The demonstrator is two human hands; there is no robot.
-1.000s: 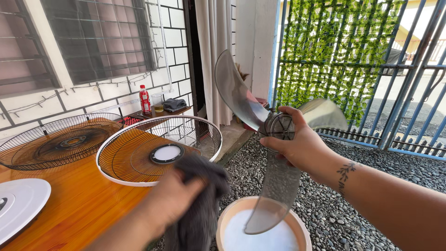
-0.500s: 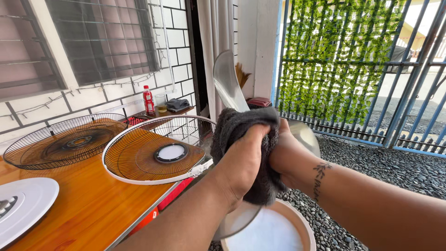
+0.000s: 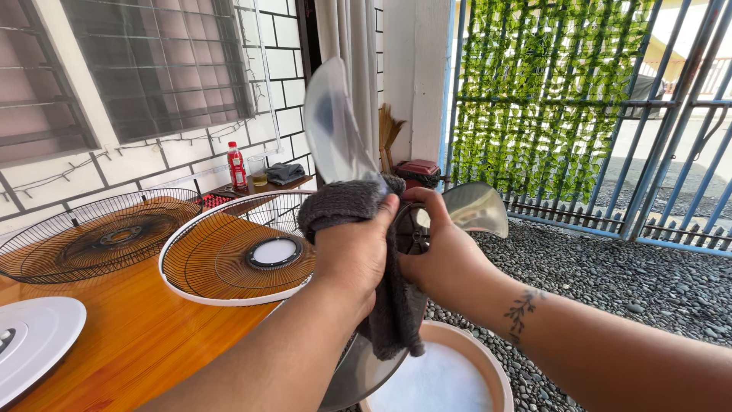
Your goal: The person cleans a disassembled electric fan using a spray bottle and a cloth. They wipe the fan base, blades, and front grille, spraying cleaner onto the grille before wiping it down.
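Outdoor porch setting: white tiled wall with barred windows at upper left of the frame, blue metal gate backed by green leafy screen at upper right, grey gravel ground at lower right. Orange-brown wooden table (image 3: pixel 137 336) filled the lower left.

Right hand (image 3: pixel 446 263), centre frame, was closed around the hub of a translucent grey plastic three-blade fan propeller (image 3: pixel 335 133); one blade stood up toward top centre, one pointed right, one hung down at bottom centre. Left hand (image 3: pixel 354 255), just left of the right hand, was clenched on a dark grey cloth (image 3: pixel 393 320), pressing it against the propeller near the hub; the cloth's loose end hung down past the wrist.

Directly below the hands, bottom centre, sat a round pale basin of whitish water (image 3: pixel 446 381) on the gravel.

On the table: white-rimmed wire fan grille with round white centre cap (image 3: pixel 236 255), centre left; black wire fan grille (image 3: pixel 95 233) touching or overlapping it further left; white round plastic fan part (image 3: pixel 34 343) at lower left edge. Behind, on a small ledge, red-labelled plastic bottle (image 3: pixel 237 165), glass (image 3: pixel 259 169) and folded dark cloth (image 3: pixel 286 172).
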